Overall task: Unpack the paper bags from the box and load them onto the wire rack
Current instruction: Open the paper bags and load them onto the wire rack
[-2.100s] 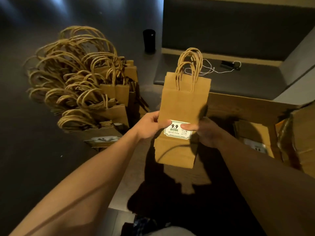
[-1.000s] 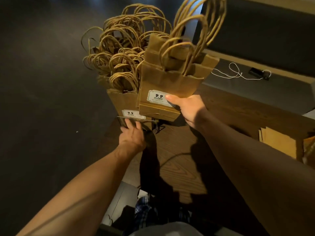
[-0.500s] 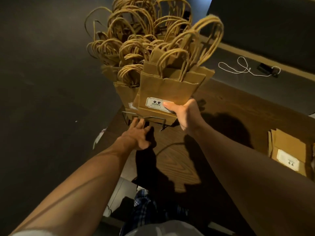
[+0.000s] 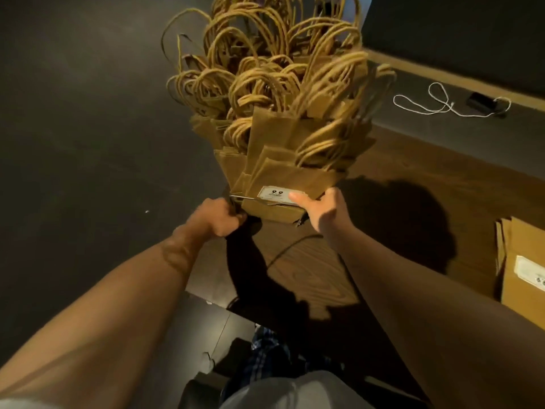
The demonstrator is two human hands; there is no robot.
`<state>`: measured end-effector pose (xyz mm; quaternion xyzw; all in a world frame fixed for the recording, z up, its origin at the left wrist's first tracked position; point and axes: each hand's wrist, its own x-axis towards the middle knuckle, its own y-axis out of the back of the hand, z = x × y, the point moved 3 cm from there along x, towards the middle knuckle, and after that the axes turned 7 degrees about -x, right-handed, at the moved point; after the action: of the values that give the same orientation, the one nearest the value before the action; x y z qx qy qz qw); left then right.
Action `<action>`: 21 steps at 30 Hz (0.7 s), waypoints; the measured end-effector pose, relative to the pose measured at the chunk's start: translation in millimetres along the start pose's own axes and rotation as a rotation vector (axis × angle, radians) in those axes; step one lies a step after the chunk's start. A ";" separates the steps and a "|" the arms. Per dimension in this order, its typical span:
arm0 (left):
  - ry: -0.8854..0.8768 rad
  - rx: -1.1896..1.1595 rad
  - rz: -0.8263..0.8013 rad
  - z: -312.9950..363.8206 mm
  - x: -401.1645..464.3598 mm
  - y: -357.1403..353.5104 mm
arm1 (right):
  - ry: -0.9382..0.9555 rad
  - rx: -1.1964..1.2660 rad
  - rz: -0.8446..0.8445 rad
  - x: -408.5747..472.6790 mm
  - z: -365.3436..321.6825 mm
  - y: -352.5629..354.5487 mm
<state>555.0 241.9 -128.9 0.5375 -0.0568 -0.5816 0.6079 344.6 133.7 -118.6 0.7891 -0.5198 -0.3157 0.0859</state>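
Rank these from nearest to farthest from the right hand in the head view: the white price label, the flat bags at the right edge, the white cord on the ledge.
1. White price label: under the right hand's thumb, on the front bag.
2. Flat bags: on the table at the frame's right edge.
3. White cord: on the ledge, upper right.

a wood-grain counter (image 4: 309,273) carries the wire rack (image 4: 250,199) packed with paper bags (image 4: 283,134) at its far-left corner, and flat bags (image 4: 522,270) at the right edge.
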 end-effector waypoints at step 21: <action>-0.213 -0.471 0.393 1.9 -25.5 33.1 | 0.151 0.036 -0.092 -14.1 -8.4 7.4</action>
<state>566.9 251.9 -90.1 0.2969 -0.0867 -0.5032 0.8069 340.2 141.1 -102.7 0.8352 -0.4807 -0.2493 0.0961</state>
